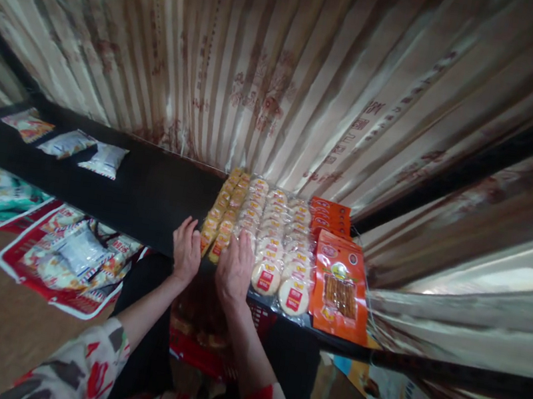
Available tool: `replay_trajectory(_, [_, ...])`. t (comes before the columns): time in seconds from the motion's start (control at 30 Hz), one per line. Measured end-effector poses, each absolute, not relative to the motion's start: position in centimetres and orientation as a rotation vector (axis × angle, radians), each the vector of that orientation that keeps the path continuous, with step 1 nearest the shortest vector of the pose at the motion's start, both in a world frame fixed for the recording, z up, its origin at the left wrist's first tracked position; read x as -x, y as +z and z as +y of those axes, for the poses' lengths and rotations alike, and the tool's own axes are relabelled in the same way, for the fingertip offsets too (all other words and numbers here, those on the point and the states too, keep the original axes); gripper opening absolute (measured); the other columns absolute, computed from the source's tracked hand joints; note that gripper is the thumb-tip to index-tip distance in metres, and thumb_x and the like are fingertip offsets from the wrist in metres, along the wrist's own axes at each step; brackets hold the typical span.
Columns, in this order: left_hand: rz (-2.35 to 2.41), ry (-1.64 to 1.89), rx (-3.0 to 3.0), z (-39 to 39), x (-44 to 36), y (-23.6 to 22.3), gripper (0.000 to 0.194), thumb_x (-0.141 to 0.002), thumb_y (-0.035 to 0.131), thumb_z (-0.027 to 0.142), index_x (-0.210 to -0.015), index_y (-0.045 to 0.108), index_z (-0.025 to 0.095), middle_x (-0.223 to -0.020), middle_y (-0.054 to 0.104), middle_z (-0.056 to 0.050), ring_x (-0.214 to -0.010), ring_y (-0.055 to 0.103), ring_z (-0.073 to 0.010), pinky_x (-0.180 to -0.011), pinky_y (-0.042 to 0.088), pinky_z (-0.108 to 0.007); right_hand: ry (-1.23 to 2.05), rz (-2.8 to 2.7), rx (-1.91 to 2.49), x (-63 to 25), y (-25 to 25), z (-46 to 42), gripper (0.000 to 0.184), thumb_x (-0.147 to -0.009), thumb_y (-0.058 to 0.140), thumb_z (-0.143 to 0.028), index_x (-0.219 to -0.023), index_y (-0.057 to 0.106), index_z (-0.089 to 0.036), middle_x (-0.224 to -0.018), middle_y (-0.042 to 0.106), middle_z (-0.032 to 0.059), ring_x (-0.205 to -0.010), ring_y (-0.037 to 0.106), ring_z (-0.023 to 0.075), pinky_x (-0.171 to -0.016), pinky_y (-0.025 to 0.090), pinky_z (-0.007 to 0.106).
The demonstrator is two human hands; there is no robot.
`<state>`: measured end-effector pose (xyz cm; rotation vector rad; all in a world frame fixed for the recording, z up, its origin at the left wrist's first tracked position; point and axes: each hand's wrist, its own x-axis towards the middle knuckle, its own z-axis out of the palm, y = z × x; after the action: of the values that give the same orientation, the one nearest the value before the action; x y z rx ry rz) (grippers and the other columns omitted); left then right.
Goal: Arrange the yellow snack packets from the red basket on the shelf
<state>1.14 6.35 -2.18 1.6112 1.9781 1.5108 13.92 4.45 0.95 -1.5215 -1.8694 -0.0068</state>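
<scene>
My left hand [186, 251] is at the left edge of two rows of small yellow snack packets [227, 215], its fingers slightly bent and nothing visible held. On the other side of these packets, my right hand [236, 270] lies with fingers extended over the front of a column of clear-wrapped round white crackers [257, 197]. More wrapped round crackers [294, 295] with red labels fill the columns further right. Beside them lies an orange snack bag [343, 289] with a window showing brown sticks. What my fingertips touch is partly hidden.
Three snack bags [103, 159] lie on the left of the black shelf [156, 192]. Red baskets [8, 260] of packets stand below its front edge, another basket [196, 353] between my legs. Behind hangs a pleated printed curtain [265, 78]; a dark bar [481, 152] slants at right.
</scene>
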Motion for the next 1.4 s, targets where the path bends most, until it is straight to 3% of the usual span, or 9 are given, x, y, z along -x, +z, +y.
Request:
replay_trajectory(0.3, [1.948, 1.644, -1.306, 7.2, -3.1, -3.2, 0.049, -0.093, 0.024, 0.041, -0.125, 0.045, 0.011, -0.140, 0.037, -0.021, -0.134, 0.031, -0.0224, -0.111, 0.025, -0.044, 0.040, -1.867, 1.512, -13.9, -0.1, 5.6, 0.040, -0.088, 0.039, -0.019, -0.125, 0.049, -0.006, -0.140, 0.039, 0.0218, -0.134, 0.030, 0.0277, -0.101, 0.039, 0.049])
replay_trajectory(0.83, [1.982, 1.514, -1.564, 7.3, -1.6, -2.9, 0.048, -0.094, 0.022, 0.037, -0.123, 0.049, 0.010, -0.135, 0.046, -0.019, -0.130, 0.038, -0.0216, -0.109, 0.029, -0.045, -0.002, -1.894, 1.525, -14.2, 0.5, 6.1, 0.042, -0.087, 0.040, -0.020, -0.127, 0.048, -0.007, -0.139, 0.041, 0.0202, -0.135, 0.029, 0.0269, -0.102, 0.036, 0.050])
replay_trajectory(1.17, [1.885, 1.412, -1.745, 7.8, -3.3, -3.6, 0.052, -0.095, 0.018, 0.036, -0.134, 0.037, 0.007, -0.136, 0.046, -0.020, -0.128, 0.042, -0.0214, -0.106, 0.036, -0.041, -0.051, -1.930, 1.550, -14.1, -0.5, 6.6, 0.043, -0.089, 0.040, -0.024, -0.129, 0.046, -0.009, -0.139, 0.042, 0.0199, -0.134, 0.032, 0.0276, -0.103, 0.034, 0.050])
replay_trajectory(1.4, [1.902, 1.333, -1.893, 7.7, -3.2, -4.1, 0.052, -0.094, 0.026, 0.034, -0.138, 0.031, 0.006, -0.140, 0.040, -0.021, -0.131, 0.038, -0.0230, -0.105, 0.037, -0.039, -0.068, -1.938, 1.550, -14.1, -1.0, 6.7, 0.041, -0.090, 0.040, -0.025, -0.127, 0.050, -0.010, -0.136, 0.047, 0.0193, -0.132, 0.034, 0.0278, -0.103, 0.034, 0.049])
